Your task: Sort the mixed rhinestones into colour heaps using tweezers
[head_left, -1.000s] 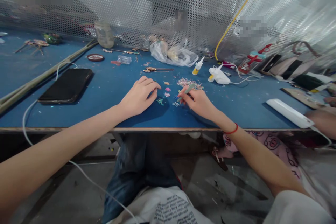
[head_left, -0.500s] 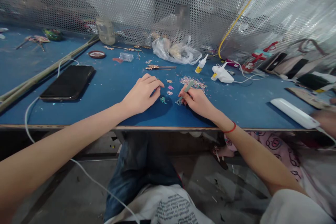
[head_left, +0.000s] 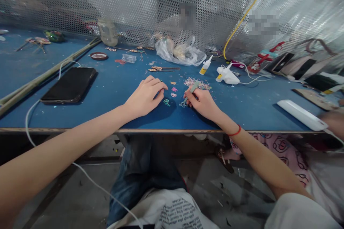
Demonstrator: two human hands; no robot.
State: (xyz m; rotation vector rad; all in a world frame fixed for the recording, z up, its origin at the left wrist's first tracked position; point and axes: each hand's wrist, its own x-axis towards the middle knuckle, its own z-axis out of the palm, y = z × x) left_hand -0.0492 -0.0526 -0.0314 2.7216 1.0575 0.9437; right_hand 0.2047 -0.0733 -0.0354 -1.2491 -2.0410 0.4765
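My right hand (head_left: 201,101) pinches pale green tweezers (head_left: 194,86), their tip down at a small pile of pale bits (head_left: 183,104) on the blue tabletop. Just beyond it spreads a wider heap of mixed pastel pieces (head_left: 200,83). My left hand (head_left: 147,94) rests palm down on the table with loosely bent fingers and nothing visible in it. Between the hands lie small sorted piles: green bits (head_left: 167,102), light pink bits (head_left: 173,95), bright pink bits (head_left: 174,89) and orange-tan bits (head_left: 173,83). What the tweezer tip grips is too small to tell.
Gold hairpins (head_left: 161,68), a glue bottle (head_left: 205,65) and a plastic bag (head_left: 180,53) lie farther back. A phone (head_left: 69,85) is at left beside bamboo sticks (head_left: 51,68). A white device (head_left: 301,115) lies at right near another person's hand (head_left: 333,123). Perforated metal sheet (head_left: 139,7) stands behind.
The tweezers have turned slightly in my right hand, showing a broader side, and their top has shifted a little right. My left hand stays in place.
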